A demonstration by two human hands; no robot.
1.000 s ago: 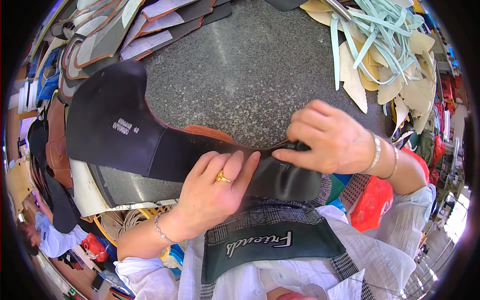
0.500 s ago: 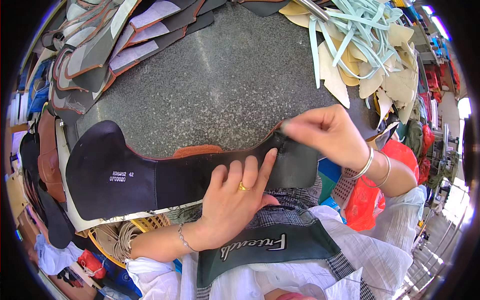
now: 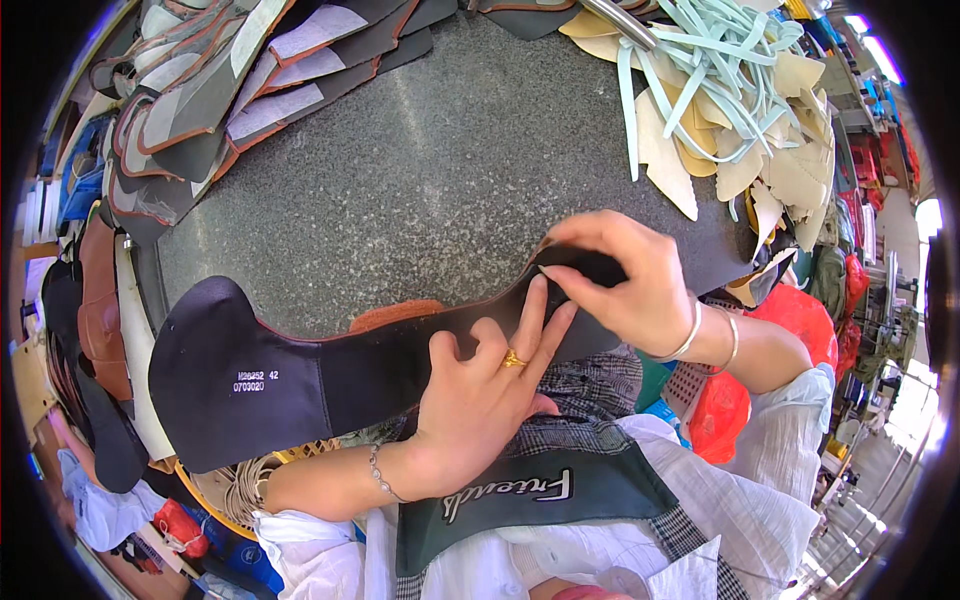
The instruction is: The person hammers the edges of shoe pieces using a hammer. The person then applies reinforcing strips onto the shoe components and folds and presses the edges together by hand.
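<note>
A long black leather shoe-upper piece (image 3: 240, 390) with a thin brown edge lies across the near side of the table, its wide rounded end at the left. My left hand (image 3: 470, 405) rests on its middle, fingers spread with some bent, fingertips pressing near the upper edge. Its thumb shows below the piece. At the right end, my right hand (image 3: 630, 285) pinches the leather's edge between thumb and fingers and folds it over. The left fingertips touch the leather beside this fold. A brown fuzzy tab (image 3: 395, 313) shows along the upper edge.
Stacked dark leather pieces (image 3: 290, 85) lie at the far left. Pale blue strips (image 3: 720, 60) and cream scraps (image 3: 770, 150) are heaped at the far right beside a metal rod (image 3: 620, 22). A yellow basket (image 3: 215, 505) with cord and a red bag (image 3: 725, 410) sit below the table's edge.
The leather piece has shifted a little toward me and tilted. My right hand has moved slightly left and now pinches a fold. The left fingers have spread and moved toward it.
</note>
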